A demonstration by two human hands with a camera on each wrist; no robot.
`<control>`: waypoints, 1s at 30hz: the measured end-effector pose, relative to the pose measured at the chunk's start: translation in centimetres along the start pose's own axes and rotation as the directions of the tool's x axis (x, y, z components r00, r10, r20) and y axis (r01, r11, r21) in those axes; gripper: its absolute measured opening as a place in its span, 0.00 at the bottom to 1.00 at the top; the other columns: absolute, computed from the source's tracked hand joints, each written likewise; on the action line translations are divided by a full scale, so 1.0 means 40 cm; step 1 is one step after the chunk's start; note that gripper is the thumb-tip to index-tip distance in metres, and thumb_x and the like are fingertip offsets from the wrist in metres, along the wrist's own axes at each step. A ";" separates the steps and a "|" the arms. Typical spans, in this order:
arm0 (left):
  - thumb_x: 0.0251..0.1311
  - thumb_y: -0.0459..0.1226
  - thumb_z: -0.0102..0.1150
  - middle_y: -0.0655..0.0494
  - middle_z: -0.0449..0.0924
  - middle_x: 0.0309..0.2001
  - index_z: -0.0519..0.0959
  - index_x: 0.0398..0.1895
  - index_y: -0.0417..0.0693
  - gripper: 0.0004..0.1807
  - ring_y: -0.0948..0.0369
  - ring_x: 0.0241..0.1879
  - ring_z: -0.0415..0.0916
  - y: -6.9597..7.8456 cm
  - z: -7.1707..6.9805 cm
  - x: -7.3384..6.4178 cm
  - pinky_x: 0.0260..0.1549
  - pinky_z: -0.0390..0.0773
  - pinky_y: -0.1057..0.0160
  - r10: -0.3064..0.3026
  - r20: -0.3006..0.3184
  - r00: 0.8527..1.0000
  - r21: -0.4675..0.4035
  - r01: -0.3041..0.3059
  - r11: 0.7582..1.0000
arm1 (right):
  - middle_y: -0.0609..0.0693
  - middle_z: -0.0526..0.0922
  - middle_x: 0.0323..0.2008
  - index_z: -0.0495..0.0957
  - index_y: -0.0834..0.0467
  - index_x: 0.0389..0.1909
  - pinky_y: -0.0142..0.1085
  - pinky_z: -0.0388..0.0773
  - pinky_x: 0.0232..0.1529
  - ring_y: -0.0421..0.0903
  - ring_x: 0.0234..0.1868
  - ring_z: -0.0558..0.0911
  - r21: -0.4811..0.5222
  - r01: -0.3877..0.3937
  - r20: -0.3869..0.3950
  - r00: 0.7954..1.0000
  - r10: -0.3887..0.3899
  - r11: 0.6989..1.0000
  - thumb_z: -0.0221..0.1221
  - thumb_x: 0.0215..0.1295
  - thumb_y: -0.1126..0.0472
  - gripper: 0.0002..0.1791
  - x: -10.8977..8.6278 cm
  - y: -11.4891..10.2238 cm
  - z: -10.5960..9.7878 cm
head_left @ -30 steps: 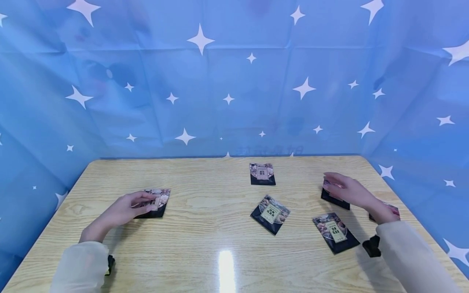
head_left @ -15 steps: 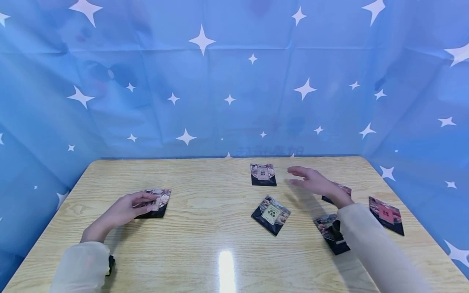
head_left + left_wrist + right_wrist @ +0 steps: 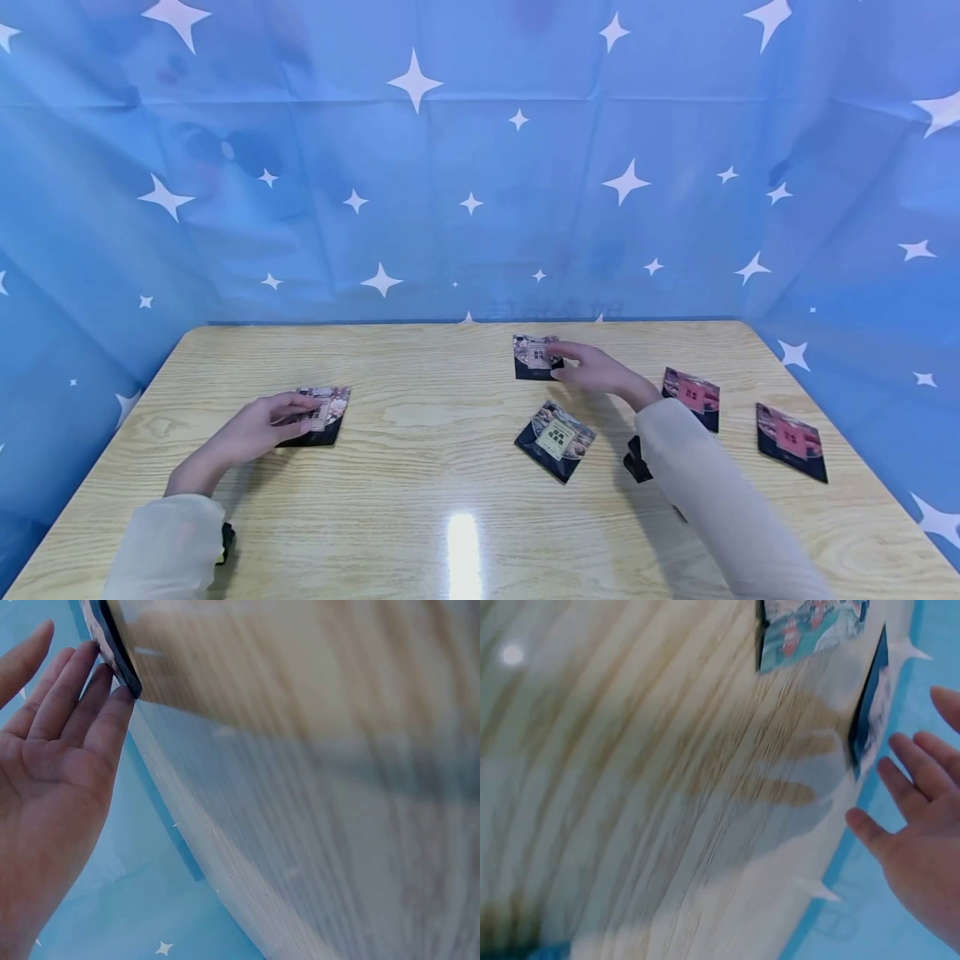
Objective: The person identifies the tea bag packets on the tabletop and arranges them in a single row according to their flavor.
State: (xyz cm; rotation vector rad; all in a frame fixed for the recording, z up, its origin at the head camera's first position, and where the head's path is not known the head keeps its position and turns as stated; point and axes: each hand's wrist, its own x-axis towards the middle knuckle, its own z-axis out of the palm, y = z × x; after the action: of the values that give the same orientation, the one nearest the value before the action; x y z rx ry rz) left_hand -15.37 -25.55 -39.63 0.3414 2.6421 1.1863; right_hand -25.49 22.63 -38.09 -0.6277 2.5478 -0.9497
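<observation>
On the left of the table, my left hand (image 3: 251,429) rests its fingertips on a flat dark food packet (image 3: 336,412) with a pale pink label. The left wrist view shows the fingers (image 3: 64,694) nearly straight, their tips at the packet's edge (image 3: 120,652). At the back, my right hand (image 3: 596,369) reaches in from the right, fingertips overlapping a similar pink-labelled packet (image 3: 529,363). Seen from the right wrist, its fingers (image 3: 911,776) are spread and extended beside that packet (image 3: 870,720), gripping nothing.
A yellow-labelled packet (image 3: 555,442) lies turned in the middle. Two red-labelled packets, one nearer (image 3: 692,396) and one by the right edge (image 3: 791,442), lie to the right. The right sleeve (image 3: 712,483) covers another packet. A blue star-patterned curtain (image 3: 465,167) stands behind the table.
My right hand has moved left from above the nearer red-labelled packet to the back pink-labelled packet, uncovering both red-labelled ones; its sleeve now hides the front-right packet. My left hand has stayed put.
</observation>
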 end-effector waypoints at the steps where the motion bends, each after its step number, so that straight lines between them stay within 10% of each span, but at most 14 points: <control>1: 0.63 0.41 0.54 0.35 0.68 0.57 0.70 0.58 0.38 0.23 0.38 0.57 0.63 0.001 0.000 -0.001 0.46 0.73 0.47 0.001 0.000 1.000 0.000 -0.001 1.000 | 0.64 0.56 0.66 0.56 0.64 0.67 0.57 0.52 0.62 0.61 0.66 0.55 -0.001 -0.002 0.003 1.000 0.002 1.000 0.49 0.68 0.62 0.28 0.005 -0.002 0.002; 30: 0.63 0.39 0.54 0.34 0.67 0.57 0.70 0.58 0.38 0.22 0.39 0.57 0.63 -0.009 0.000 0.002 0.44 0.75 0.51 0.003 0.006 1.000 -0.029 -0.003 1.000 | 0.64 0.45 0.69 0.57 0.65 0.66 0.55 0.53 0.62 0.60 0.68 0.47 -0.010 -0.041 0.035 0.999 0.041 0.999 0.43 0.67 0.72 0.26 0.032 -0.016 0.018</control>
State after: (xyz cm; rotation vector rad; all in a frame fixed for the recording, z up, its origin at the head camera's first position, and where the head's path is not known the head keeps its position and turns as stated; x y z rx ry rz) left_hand -15.50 -25.77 -39.90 0.3429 2.6174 1.2210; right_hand -26.05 21.15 -38.38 -0.5878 2.5260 -0.9052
